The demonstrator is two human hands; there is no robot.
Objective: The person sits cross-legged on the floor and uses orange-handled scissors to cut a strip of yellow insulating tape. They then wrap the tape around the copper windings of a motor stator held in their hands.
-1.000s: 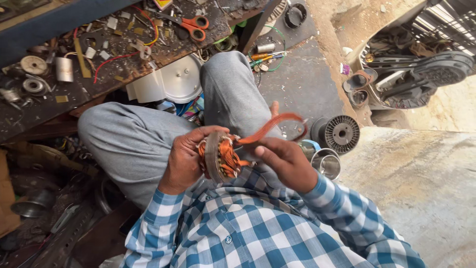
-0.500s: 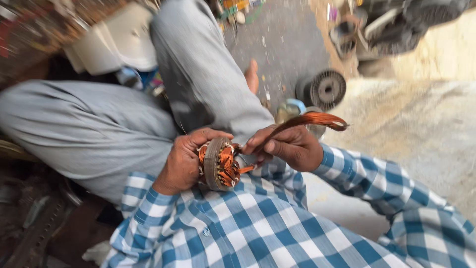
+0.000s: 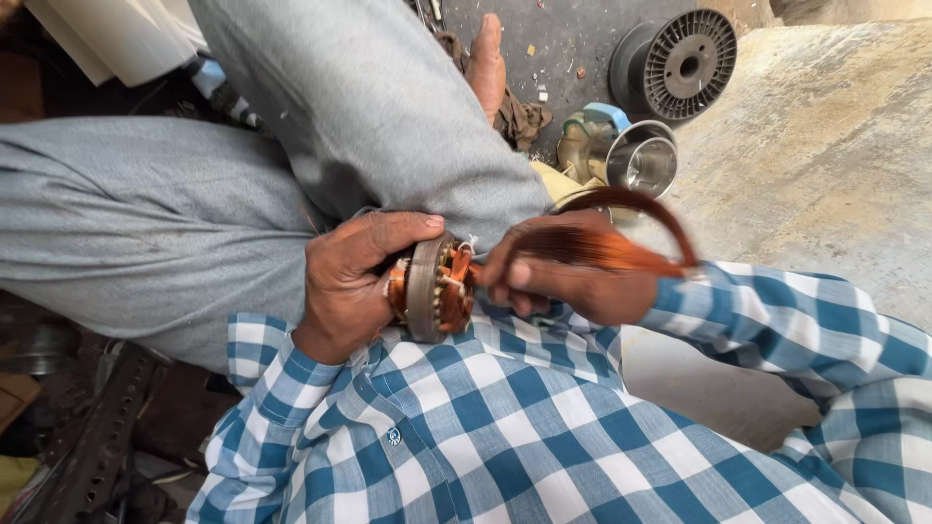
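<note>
Lowered, right hand (image 3: 573, 281) pinches coppery wire loop (image 3: 621, 233); left hand (image 3: 354, 281) clasps ridged round stator (image 3: 432, 288).

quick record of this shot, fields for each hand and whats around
left hand: grips a round motor stator by its rim, held on edge
right hand: pinches a loop of copper wire at the stator's face
lap: grey trousers, checked shirt
floor nearby: black spool, metal cup
</note>
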